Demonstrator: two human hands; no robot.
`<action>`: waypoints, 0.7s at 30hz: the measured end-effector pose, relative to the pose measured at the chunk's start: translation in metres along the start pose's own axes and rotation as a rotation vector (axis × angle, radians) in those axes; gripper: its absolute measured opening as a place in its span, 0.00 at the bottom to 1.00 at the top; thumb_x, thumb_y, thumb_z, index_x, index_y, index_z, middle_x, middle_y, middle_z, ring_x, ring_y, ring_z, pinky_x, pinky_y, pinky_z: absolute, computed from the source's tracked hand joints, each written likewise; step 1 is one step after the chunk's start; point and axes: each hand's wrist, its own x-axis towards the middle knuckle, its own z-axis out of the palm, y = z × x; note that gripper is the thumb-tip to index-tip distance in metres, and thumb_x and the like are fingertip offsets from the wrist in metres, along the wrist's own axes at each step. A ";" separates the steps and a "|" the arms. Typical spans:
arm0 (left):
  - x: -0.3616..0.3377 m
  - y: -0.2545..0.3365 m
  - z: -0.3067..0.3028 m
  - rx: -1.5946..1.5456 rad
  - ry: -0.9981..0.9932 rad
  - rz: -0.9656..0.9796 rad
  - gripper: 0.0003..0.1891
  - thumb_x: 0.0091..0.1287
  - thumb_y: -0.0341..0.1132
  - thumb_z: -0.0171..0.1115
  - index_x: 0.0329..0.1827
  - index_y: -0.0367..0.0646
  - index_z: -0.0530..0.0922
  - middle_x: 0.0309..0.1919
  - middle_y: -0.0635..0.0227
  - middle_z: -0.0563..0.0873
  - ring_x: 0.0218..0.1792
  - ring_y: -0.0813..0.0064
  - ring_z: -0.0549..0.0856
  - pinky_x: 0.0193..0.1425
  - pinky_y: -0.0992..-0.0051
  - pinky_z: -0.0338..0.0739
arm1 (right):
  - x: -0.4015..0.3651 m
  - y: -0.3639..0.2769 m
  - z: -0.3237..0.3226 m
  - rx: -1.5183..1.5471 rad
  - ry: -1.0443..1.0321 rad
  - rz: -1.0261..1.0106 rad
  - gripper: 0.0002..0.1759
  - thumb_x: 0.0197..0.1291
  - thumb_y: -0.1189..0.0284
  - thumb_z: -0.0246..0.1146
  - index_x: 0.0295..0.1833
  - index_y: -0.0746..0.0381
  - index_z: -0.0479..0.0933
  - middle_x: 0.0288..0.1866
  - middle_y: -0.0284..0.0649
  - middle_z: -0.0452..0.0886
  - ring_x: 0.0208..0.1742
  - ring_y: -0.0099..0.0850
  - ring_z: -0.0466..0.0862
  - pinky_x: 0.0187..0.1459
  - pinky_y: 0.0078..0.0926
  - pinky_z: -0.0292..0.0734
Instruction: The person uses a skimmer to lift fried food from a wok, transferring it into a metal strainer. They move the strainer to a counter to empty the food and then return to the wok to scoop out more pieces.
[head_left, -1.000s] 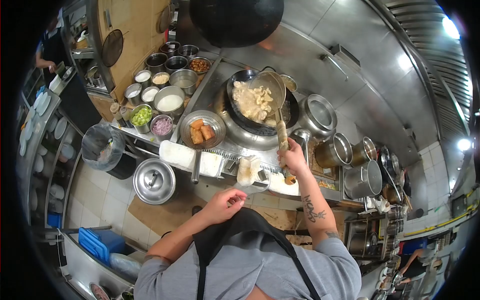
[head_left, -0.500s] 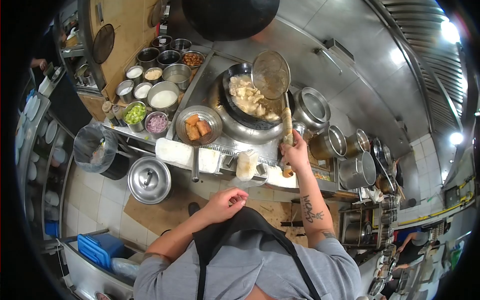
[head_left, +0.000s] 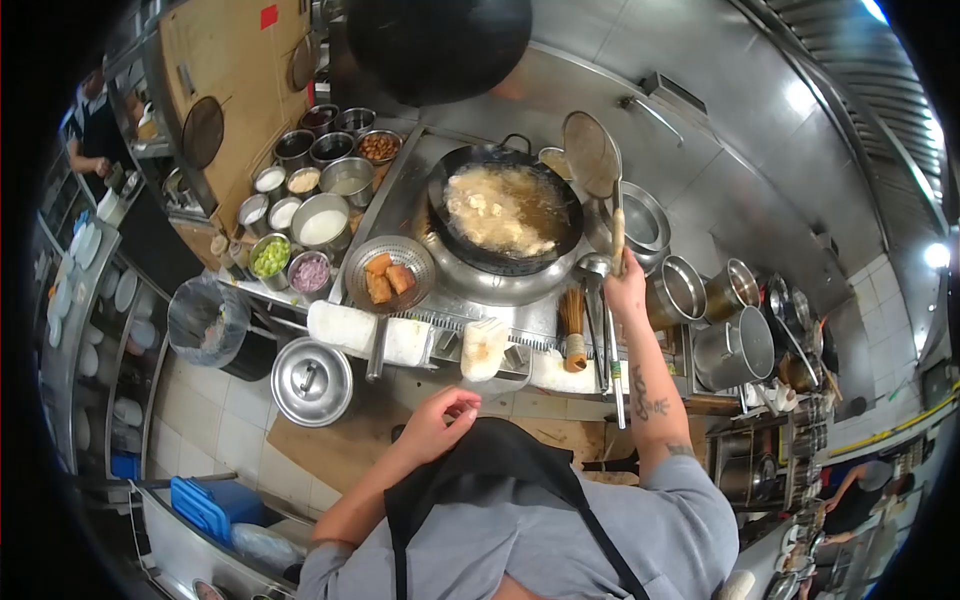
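Observation:
My right hand [head_left: 625, 288] is wrapped round the handle of a wire mesh strainer [head_left: 592, 155], whose round head is raised at the right of a black wok [head_left: 570, 238]. Pale food pieces [head_left: 500, 212] bubble in oil inside the wok. My left hand [head_left: 442, 422] is in front of my apron with curled fingers, near a white folded cloth [head_left: 484, 349] at the stove's front edge; what it holds, if anything, is hidden. A perforated ladle [head_left: 424, 268] with browned chunks [head_left: 388, 278] rests left of the wok.
Metal tubs of ingredients [head_left: 323, 220] stand at the left. A bamboo brush [head_left: 572, 325] and ladles lie right of centre, with steel pots [head_left: 722, 347] beyond. A large black pan [head_left: 438, 45] is above. Other people are at far left and lower right.
My right hand has moved the strainer up and right, from over the wok to its right side. More of the wok, the brush and the ladles now shows. The camera view has shifted slightly.

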 end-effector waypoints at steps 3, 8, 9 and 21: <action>0.003 0.005 0.016 0.011 0.061 -0.056 0.11 0.71 0.28 0.64 0.54 0.36 0.82 0.44 0.64 0.87 0.42 0.75 0.86 0.48 0.76 0.81 | 0.036 -0.008 -0.001 -0.169 0.039 -0.033 0.45 0.53 0.80 0.61 0.80 0.67 0.59 0.52 0.59 0.85 0.51 0.53 0.86 0.54 0.42 0.80; 0.002 -0.005 0.039 -0.003 0.136 -0.132 0.10 0.71 0.27 0.65 0.54 0.36 0.82 0.45 0.65 0.87 0.43 0.78 0.86 0.48 0.77 0.80 | 0.086 0.014 0.028 -0.321 -0.069 0.164 0.46 0.54 0.78 0.63 0.81 0.60 0.58 0.55 0.65 0.81 0.60 0.59 0.82 0.63 0.49 0.77; 0.004 -0.004 0.042 -0.007 0.146 -0.150 0.10 0.71 0.27 0.65 0.54 0.36 0.82 0.45 0.66 0.87 0.43 0.79 0.86 0.48 0.77 0.80 | 0.091 0.016 0.033 -0.341 -0.080 0.199 0.46 0.53 0.78 0.63 0.81 0.61 0.59 0.53 0.65 0.82 0.60 0.59 0.82 0.63 0.50 0.77; 0.028 0.011 0.048 0.047 0.095 -0.135 0.11 0.72 0.29 0.65 0.54 0.36 0.82 0.44 0.65 0.88 0.41 0.78 0.86 0.48 0.77 0.81 | 0.005 0.043 0.020 -0.044 0.056 -0.180 0.45 0.55 0.77 0.63 0.81 0.65 0.58 0.44 0.55 0.86 0.41 0.52 0.88 0.44 0.45 0.83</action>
